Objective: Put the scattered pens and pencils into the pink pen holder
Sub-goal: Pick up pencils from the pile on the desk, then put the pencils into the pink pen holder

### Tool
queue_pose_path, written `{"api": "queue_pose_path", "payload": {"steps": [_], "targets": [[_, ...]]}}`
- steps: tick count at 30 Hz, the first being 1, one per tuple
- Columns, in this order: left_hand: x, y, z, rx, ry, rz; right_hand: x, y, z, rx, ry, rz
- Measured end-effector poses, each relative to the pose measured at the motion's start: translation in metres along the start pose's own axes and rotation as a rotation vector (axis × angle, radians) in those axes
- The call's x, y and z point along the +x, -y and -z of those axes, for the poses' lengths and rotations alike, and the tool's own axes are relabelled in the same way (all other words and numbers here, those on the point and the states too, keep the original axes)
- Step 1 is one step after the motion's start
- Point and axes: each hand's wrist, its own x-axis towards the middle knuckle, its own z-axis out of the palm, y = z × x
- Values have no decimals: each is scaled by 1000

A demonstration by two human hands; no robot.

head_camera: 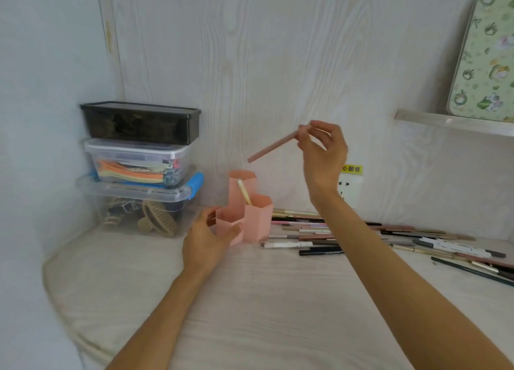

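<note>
The step in hand was loading one more pencil. The right hand [322, 150] pinched a pink pencil [274, 146] by its upper end, tilted above the pink pen holder [257, 219], which stood near the desk's back edge and already held one pale pencil [244, 193]. The left hand [207, 240] gripped the holder's front compartment. The next move likely called for tipping the pencil upright and lowering it into a compartment; many scattered pens [306, 232] remained along the back edge, to the holder's right.

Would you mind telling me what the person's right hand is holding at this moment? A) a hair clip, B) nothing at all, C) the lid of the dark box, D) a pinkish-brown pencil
D: the right hand pinches a pinkish-brown pencil raised above the pink pen holder.
</note>
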Motion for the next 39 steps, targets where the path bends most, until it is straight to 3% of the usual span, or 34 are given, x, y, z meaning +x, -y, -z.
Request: {"api": "queue_pose_path", "payload": {"steps": [8, 11, 15, 19, 23, 26, 28, 32, 36, 39], "targets": [[-4, -4, -1, 45, 34, 18, -13, -50, -49, -739, 619, 63], [-5, -6, -1, 95, 28, 15, -15, -53, -42, -803, 836, 34], [-11, -13, 4, 172, -58, -71, -17, -44, 5, -708, 735, -2], [-22, -27, 4, 265, -201, -417, -31, -43, 80, -562, 566, -186], [-38, -40, -11, 422, -70, -697, -40, -53, 142, -659, 612, -337], [-44, -37, -20, 573, 85, -712, -38, -53, 159, -772, 802, -386], [-43, -34, -21, 623, 122, -673, -37, -53, 160, -838, 865, -307], [-40, -28, -18, 640, 148, -583, -45, -58, 158, -933, 865, -151], [-39, -29, -13, 505, 137, -570, -56, -68, 153, -986, 822, -9], [-38, -34, -8, 202, 44, -431, -63, -74, 145, -966, 804, 56]]}}
